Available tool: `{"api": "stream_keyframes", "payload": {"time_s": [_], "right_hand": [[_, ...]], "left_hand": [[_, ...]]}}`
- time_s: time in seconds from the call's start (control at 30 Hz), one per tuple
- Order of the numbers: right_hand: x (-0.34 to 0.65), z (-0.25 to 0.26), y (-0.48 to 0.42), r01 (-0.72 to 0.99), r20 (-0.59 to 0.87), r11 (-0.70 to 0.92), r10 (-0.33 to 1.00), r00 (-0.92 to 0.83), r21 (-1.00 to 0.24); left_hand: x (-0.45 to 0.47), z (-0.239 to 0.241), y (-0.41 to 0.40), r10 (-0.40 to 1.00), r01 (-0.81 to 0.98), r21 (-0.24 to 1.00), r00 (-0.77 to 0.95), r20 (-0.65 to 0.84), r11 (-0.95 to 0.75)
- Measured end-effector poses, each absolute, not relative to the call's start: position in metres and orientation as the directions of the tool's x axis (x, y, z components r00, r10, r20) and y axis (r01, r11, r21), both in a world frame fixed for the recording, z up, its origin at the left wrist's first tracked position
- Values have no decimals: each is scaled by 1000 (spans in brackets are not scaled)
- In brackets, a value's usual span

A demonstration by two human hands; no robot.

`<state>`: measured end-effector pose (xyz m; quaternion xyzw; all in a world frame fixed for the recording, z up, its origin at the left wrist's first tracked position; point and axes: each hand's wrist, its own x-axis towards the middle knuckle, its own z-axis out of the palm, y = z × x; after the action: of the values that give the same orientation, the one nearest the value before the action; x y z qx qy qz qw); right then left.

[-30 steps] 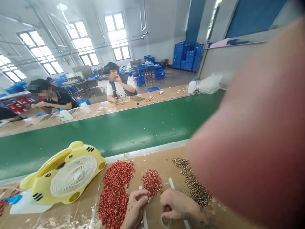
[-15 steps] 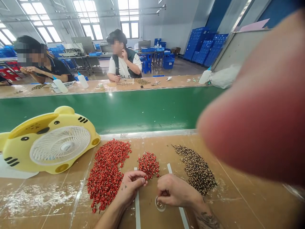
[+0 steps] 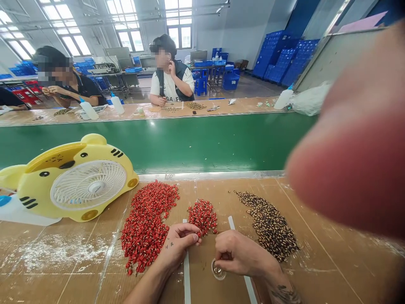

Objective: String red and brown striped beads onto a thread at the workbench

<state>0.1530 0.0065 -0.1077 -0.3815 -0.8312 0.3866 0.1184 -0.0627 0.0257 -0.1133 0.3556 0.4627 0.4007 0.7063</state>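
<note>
My left hand [image 3: 182, 242] is closed in a pinch at the near side of a small heap of red pieces [image 3: 203, 216]. Between thumb and forefinger shows a small red piece [image 3: 198, 234] like those in the heap. My right hand [image 3: 237, 253] is closed too, its fingertips at the rim of a small round clear dish [image 3: 219, 276]. Whatever those fingers hold is hidden. To the left of my left hand spreads a large pile of red pieces [image 3: 148, 223] with dark and pale ends. A pile of small black-and-gold pieces [image 3: 272, 226] lies beyond my right hand.
Two pale tape strips [image 3: 186, 274] run along the brown table [image 3: 101, 253]. A yellow animal-shaped fan [image 3: 79, 177] stands at left. Beyond a green belt [image 3: 190, 143], people sit at another bench with white bottles [image 3: 284, 98]. A blurred skin-coloured shape [image 3: 354, 169] blocks the right side.
The camera view has turned slightly, so the whole scene sits farther right. Both hands keep nearly the same pose and place over the table.
</note>
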Motion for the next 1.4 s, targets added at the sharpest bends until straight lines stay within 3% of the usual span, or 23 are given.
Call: {"api": "stream_keyframes", "payload": {"time_s": [0.27, 0.6, 0.83, 1.23, 1.4], "right_hand": [[173, -103, 8, 460, 55, 397, 801, -596, -794], [163, -110, 7, 366, 289, 344, 937, -199, -864], [154, -106, 9, 289, 289, 343, 933, -214, -894], [145, -107, 10, 465, 258, 320, 947, -192, -826], [151, -109, 11, 463, 236, 289, 957, -170, -838]], "left_hand": [[-63, -117, 24, 900, -202, 887, 236, -368, 415], [-59, -127, 20, 868, -238, 849, 299, -397, 471], [-60, -143, 17, 850, -336, 801, 382, -364, 495], [-62, -145, 18, 880, -290, 856, 348, -323, 429], [-63, -146, 18, 888, -284, 866, 340, -311, 412]]}}
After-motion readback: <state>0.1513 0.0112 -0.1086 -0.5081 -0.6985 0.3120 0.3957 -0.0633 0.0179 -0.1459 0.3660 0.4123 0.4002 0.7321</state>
